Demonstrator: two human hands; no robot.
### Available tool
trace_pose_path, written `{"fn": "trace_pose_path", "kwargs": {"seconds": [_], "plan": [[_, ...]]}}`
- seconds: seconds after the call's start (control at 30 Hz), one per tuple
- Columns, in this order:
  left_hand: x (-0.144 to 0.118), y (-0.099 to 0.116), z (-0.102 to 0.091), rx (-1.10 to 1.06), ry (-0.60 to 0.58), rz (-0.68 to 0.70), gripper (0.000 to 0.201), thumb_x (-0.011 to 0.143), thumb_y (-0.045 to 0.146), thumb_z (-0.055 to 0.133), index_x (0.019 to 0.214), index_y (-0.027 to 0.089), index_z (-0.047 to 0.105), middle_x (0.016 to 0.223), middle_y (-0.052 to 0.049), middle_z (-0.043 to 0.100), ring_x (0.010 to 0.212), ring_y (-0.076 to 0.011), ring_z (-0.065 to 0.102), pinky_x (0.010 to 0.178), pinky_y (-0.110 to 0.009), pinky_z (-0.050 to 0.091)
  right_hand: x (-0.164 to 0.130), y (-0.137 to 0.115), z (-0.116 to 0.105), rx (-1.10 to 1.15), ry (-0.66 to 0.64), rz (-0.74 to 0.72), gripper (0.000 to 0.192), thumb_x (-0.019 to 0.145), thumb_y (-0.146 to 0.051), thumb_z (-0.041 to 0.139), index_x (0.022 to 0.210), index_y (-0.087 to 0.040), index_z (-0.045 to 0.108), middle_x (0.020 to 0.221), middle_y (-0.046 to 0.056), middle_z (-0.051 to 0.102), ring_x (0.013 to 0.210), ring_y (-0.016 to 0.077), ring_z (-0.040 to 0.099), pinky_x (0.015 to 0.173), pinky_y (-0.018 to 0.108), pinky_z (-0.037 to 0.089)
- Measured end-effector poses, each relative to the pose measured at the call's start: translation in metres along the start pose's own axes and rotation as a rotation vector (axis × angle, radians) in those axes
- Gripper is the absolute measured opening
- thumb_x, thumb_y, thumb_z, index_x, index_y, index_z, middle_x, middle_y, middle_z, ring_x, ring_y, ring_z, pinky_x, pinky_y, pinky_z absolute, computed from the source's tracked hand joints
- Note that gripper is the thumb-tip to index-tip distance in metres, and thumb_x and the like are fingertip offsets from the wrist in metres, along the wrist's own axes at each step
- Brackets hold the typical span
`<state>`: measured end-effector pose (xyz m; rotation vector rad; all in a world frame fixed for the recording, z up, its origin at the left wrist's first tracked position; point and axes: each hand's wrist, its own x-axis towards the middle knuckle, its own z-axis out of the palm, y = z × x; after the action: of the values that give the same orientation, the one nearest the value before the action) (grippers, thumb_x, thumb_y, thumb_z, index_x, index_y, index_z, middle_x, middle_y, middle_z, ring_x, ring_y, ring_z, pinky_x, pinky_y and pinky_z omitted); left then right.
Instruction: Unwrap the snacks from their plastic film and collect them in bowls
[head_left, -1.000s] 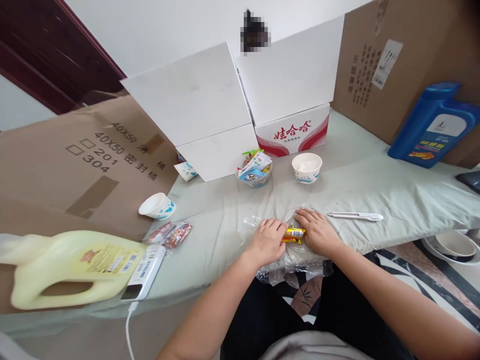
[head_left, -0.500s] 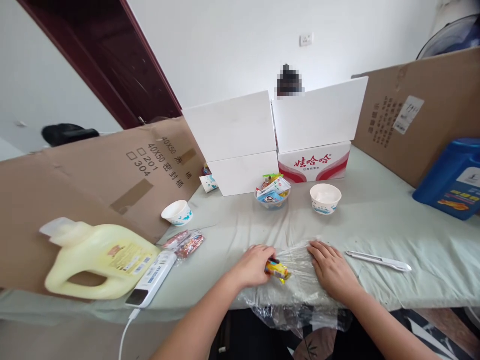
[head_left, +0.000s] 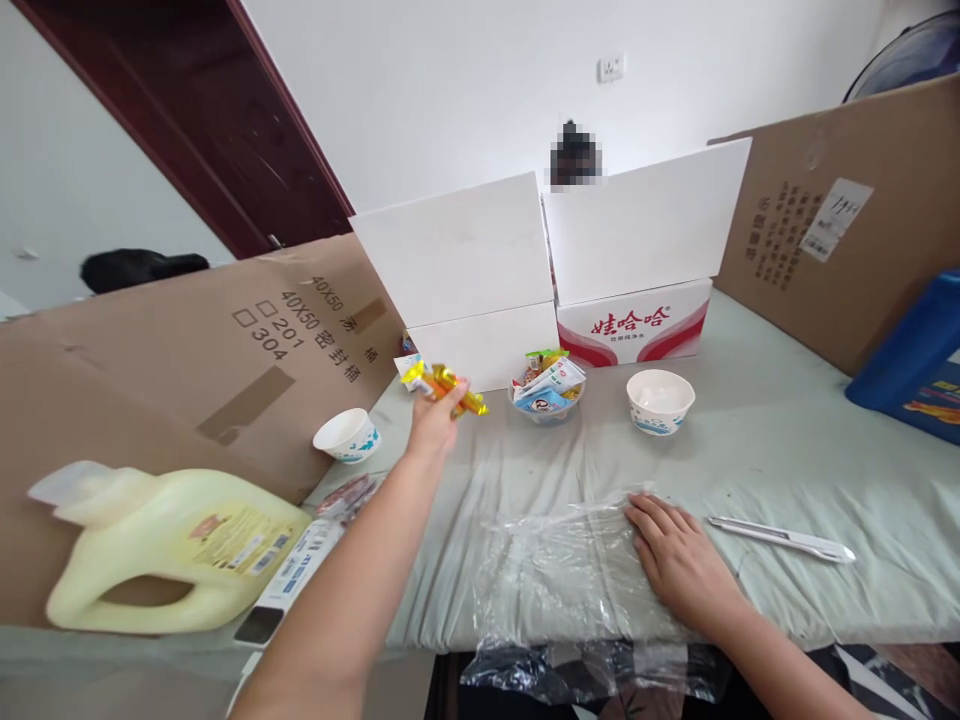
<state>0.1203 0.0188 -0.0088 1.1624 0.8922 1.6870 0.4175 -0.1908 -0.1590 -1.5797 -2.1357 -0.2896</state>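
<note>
Cloth-covered table (head_left: 787, 440); bore plastic film (head_left: 555, 560), white knife (head_left: 780, 538) right of it, bowls (head_left: 660, 400) behind.

Yellow jug (head_left: 161, 545), empty bowl (head_left: 660, 400), pen (head_left: 784, 538)

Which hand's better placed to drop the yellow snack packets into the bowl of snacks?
Left, probably. The left hand already holds the yellow snack packets, raised just left of the bowl of snacks. The right hand lies flat on the plastic wrap, nearer the table edge and empty.

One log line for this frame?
left hand: holds snack packets, raised | right hand: flat on plastic wrap | bowl: empty
</note>
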Motion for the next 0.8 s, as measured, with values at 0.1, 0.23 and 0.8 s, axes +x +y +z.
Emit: {"fn": "trace_pose_path", "kwargs": {"seconds": [0.1,0.23,0.8], "plan": [[0.050,-0.009,0.041,0.153,0.015,0.167,0.039,0.053,0.027,0.081,0.084,0.020,0.059,0.081,0.002,0.064,0.078,-0.0147,0.062,0.075,-0.029,0.051,0.000,0.000,-0.001,0.007,0.001,0.008,0.034,0.094,-0.024,0.045,0.124,-0.019,0.059,0.132,0.008,0.060,0.122,0.0248,0.053,0.098,0.042,0.041],[0.086,-0.038,0.077,0.669,0.059,0.125,0.036,0.058,0.027,0.079,0.085,0.021,0.056,0.081,0.003,0.064,0.078,-0.0152,0.062,0.075,-0.028,0.048,0.000,0.000,-0.001,0.017,0.001,0.017,0.034,0.094,-0.026,0.045,0.125,-0.020,0.059,0.133,0.007,0.060,0.123,0.0246,0.053,0.098,0.041,0.041],[0.096,-0.088,0.075,0.910,-0.248,-0.137,0.043,0.059,0.021,0.077,0.101,0.018,0.066,0.092,-0.002,0.073,0.078,-0.0167,0.067,0.070,-0.026,0.051,0.000,0.000,-0.004,0.067,-0.024,0.035,0.034,0.094,-0.026,0.046,0.125,-0.019,0.059,0.134,0.008,0.059,0.123,0.0254,0.052,0.098,0.042,0.041]]}}
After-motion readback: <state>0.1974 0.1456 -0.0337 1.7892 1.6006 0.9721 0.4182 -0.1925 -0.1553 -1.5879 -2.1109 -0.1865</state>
